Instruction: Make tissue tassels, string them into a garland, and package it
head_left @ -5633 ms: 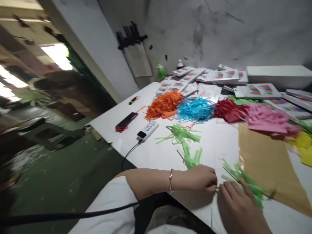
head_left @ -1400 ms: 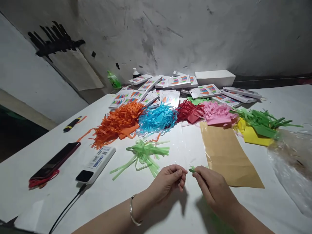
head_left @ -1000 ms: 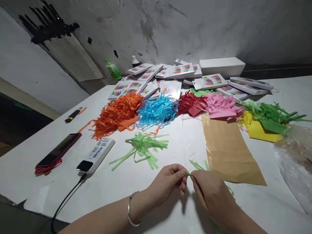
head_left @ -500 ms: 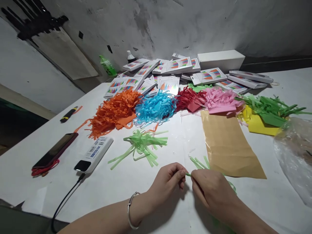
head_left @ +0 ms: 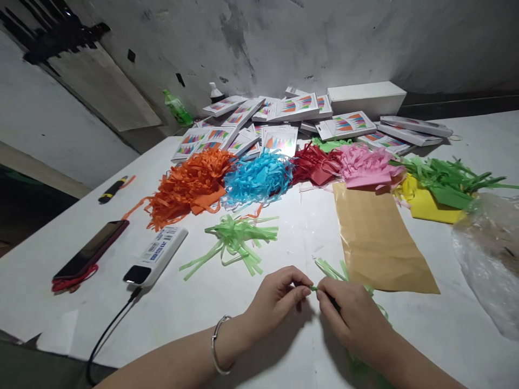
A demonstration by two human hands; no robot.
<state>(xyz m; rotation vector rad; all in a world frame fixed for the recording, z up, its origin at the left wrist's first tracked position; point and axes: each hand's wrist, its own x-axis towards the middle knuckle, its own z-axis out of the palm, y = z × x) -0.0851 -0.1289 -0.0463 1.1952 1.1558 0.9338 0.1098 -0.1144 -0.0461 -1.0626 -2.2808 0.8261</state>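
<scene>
Two bare hands met low over a white table (head_left: 170,324), and between them I saw a light green tassel (head_left: 314,288), its thin twisted part bridging the small gap. The left hand (head_left: 275,300), with a silver bangle (head_left: 213,346) on its wrist, pinched one end of the twist between thumb and fingertip. The right hand (head_left: 354,313) had its grip closed on the twist just beside, and pale strips spread out past and beneath it. A second green tassel (head_left: 239,236) lay splayed to the left, apart from the hands. To the right was brown paper (head_left: 381,243), then a crumpled clear plastic bag (head_left: 488,259). Behind ran fringed bundles: an orange bundle (head_left: 190,186), a blue bundle (head_left: 259,175), a red bundle (head_left: 318,166), a pink bundle (head_left: 368,166). Printed boxes (head_left: 294,108) were heaped behind those, near the grey wall (head_left: 304,43). On the left lay a phone (head_left: 91,248) and a white device (head_left: 160,254).
</scene>
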